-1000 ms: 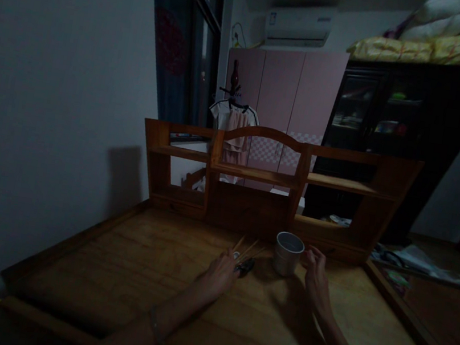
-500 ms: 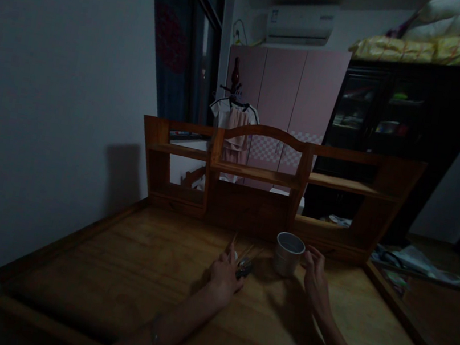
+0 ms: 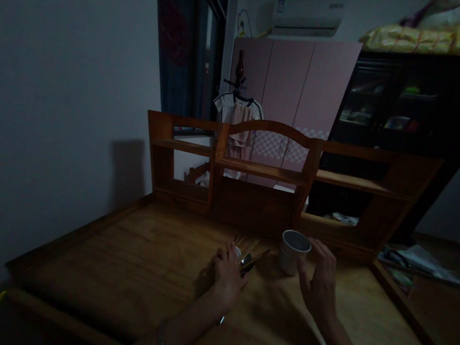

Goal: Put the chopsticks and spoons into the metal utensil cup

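My left hand is closed round a bundle of utensils low over the wooden desk. Thin chopsticks fan out beyond its fingers, with a dark-handled utensil and a shiny spoon-like piece among them; the fingers hide the rest. A small metallic end shows below the wrist. To the right stands an upright grey metal cup with an open top. At the cup's right side is my right hand, thumb and fingers apart; whether it touches the rim I cannot tell.
The wooden desktop carries a low shelf unit along its back edge. A wall rises on the left. Beyond the shelf are pink cabinets and a dark cabinet. The room is dim.
My right hand has opened its thumb away from the fingers beside the cup. The bundle in my left hand has fanned slightly, its chopsticks showing more. The view has shifted a little.
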The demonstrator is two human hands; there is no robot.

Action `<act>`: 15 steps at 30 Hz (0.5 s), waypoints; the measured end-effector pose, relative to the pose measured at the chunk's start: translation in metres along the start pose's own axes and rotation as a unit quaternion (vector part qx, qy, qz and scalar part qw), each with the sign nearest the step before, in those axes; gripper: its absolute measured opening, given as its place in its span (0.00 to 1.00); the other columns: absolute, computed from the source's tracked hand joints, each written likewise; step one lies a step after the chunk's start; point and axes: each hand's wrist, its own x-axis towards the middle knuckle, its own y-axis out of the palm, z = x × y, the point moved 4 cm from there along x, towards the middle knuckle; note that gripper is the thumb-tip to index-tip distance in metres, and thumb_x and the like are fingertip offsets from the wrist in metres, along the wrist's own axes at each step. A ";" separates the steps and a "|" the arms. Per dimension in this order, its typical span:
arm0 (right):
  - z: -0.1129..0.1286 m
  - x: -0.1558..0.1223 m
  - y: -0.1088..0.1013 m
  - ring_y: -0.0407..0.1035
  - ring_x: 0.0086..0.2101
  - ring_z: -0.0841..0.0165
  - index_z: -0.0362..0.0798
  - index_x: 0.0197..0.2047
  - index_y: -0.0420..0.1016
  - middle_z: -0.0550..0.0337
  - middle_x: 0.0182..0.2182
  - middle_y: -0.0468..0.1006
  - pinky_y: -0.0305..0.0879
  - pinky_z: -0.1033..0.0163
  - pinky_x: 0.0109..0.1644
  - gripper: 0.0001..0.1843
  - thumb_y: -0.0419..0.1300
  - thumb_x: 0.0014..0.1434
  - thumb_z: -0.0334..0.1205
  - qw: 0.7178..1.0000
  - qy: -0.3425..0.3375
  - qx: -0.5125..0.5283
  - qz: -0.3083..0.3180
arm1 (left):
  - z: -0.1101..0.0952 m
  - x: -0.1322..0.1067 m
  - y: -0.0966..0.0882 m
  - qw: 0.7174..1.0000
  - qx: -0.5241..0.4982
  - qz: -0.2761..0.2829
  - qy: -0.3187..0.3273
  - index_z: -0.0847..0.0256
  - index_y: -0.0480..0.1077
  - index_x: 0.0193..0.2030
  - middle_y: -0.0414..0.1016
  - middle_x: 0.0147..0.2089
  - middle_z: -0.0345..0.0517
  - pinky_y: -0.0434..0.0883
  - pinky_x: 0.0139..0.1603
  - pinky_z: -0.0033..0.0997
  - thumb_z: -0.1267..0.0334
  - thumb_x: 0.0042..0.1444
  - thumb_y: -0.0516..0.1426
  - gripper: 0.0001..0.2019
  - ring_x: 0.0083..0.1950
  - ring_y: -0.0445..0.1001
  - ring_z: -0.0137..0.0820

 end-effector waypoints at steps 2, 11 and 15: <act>0.025 -0.001 0.008 0.60 0.56 0.56 0.49 0.61 0.58 0.47 0.56 0.65 0.57 0.48 0.59 0.24 0.53 0.63 0.41 0.995 -0.068 0.002 0.075 | 0.001 -0.002 -0.003 1.000 -0.005 -0.017 0.012 0.70 0.56 0.66 0.52 0.69 0.66 0.66 0.49 0.47 0.46 0.54 0.56 0.39 0.58 0.61 0.55; 0.059 -0.025 0.091 0.72 0.39 0.63 0.51 0.65 0.56 0.53 0.40 0.77 0.66 0.61 0.42 0.28 0.52 0.62 0.35 0.930 -0.070 -0.042 0.359 | 0.040 0.038 -0.029 0.963 -0.126 -0.139 0.192 0.59 0.74 0.46 0.75 0.45 0.55 0.49 0.62 0.55 0.65 0.62 0.50 0.13 0.53 0.66 0.45; 0.053 -0.023 0.096 0.71 0.40 0.64 0.53 0.58 0.65 0.54 0.42 0.75 0.65 0.63 0.44 0.20 0.52 0.63 0.36 0.940 -0.039 -0.023 0.337 | 0.069 0.072 -0.005 0.936 -0.287 -0.125 0.163 0.58 0.72 0.42 0.74 0.41 0.49 0.60 0.56 0.43 0.67 0.63 0.47 0.12 0.49 0.69 0.38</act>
